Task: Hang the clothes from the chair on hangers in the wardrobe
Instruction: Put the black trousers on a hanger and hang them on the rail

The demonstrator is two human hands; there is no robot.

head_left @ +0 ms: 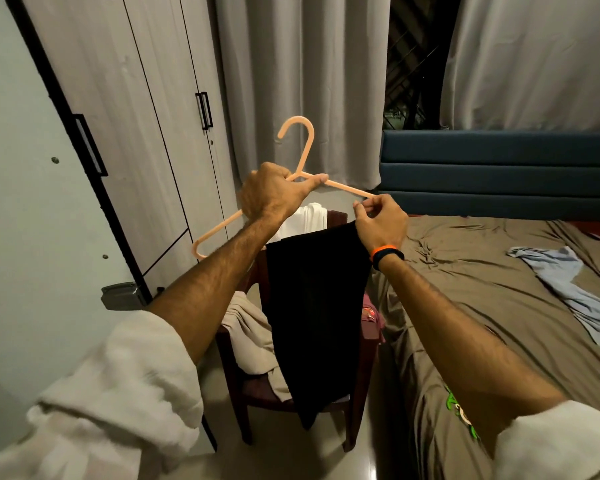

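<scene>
Rolled sleeves (118, 382) are framing the loading step: left hand (271, 195) is gripping the hanger (343, 187), right hand (381, 220) is pinching black trousers (312, 306) over the chair (361, 375), needing threading next.

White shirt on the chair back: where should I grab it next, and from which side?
Grip the white shirt at its top fold, coming down from above; it drapes over the chair back behind the black trousers, so only that upper edge is exposed.
</scene>
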